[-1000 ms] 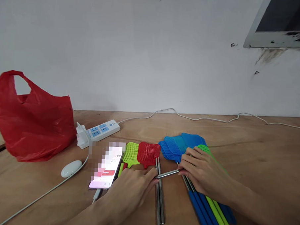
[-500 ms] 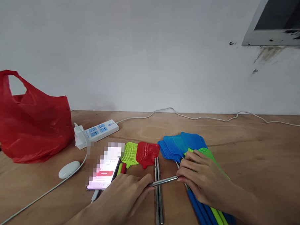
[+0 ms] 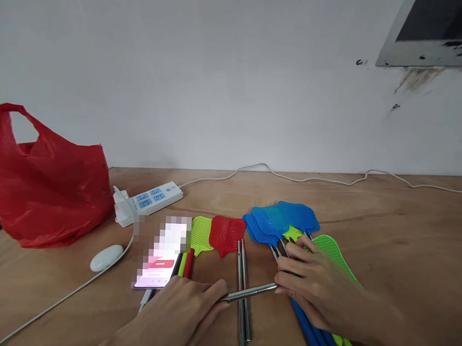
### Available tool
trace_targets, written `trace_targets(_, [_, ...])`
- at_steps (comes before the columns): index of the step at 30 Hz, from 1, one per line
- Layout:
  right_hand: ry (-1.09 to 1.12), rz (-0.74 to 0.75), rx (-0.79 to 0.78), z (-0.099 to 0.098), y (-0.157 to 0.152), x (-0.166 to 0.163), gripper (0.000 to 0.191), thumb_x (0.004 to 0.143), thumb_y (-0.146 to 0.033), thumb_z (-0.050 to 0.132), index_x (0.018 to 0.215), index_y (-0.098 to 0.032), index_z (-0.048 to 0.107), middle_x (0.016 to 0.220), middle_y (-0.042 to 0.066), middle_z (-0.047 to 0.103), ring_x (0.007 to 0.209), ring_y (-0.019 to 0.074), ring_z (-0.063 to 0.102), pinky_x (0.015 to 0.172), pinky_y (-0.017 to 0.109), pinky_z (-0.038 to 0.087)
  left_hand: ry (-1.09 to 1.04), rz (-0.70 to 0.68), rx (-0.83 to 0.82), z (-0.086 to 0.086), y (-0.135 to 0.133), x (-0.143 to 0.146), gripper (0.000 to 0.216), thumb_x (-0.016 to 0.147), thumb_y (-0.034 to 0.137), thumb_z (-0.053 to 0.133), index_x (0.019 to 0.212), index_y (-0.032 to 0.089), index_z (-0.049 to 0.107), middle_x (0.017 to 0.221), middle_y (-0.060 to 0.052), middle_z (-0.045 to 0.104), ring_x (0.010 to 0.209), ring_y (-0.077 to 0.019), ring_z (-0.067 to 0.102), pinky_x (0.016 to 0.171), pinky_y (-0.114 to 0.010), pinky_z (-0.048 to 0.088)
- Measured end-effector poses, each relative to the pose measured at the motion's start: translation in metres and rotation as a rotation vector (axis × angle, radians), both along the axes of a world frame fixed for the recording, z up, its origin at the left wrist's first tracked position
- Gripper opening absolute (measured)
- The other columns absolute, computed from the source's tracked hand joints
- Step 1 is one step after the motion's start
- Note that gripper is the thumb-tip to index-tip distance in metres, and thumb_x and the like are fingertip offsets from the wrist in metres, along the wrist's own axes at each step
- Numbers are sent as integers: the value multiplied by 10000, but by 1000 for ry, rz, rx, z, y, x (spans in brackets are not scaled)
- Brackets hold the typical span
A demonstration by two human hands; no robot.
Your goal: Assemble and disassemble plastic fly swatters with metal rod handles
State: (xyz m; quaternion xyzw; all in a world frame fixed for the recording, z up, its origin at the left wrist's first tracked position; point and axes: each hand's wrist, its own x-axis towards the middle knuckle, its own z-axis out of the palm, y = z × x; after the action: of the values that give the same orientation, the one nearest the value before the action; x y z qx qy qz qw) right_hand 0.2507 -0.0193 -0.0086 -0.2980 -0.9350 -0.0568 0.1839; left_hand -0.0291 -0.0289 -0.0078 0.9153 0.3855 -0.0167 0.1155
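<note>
- Pinching one end of a short metal rod, the left hand has thumb and forefinger pressed together; its other fingers are mostly tucked out of sight.
- The right hand is half curled, thumb and fingertips on the rod's other end. Both tips of the rod are covered by fingers, so can't tell how far it runs in.
- Between the hands, two longer metal rods lie side by side under that short one. Can't make out if it touches them.
- Just ahead of the right hand there's a fan of blue swatter heads, overlapping enough that I won't swear to a count. A sliver of yellow-green mesh pokes out below.
- A green swatter head is partly behind the right hand. Below that hand, blue handles run off the bottom edge.
- Beyond the left hand: a red swatter head, plus a yellow-green one partly blocked by the phone, whose screen is pixelated up top.
- Far left of the left hand, a red bag gets cut off by the frame.
</note>
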Motion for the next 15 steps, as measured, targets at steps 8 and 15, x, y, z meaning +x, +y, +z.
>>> trace_targets(8, [-44, -24, 39, 2, 0, -4, 149, 918, -161, 533, 820, -236, 617, 775, 46, 630, 812, 265, 552, 829, 468, 419, -40, 20, -69, 5, 2, -2, 335, 1077, 336, 241, 924, 233, 521, 831, -21, 694, 680, -227, 648, 588, -315, 378])
trace_targets(15, [-153, -12, 90, -2, -1, -16, 138, 897, -140, 536, 832, -232, 616, 780, 53, 626, 800, 272, 556, 789, 457, 398, -169, -37, -24, 6, 5, 16, 259, 1071, 344, 309, 1015, 249, 543, 834, 0, 680, 680, -204, 630, 588, -298, 365])
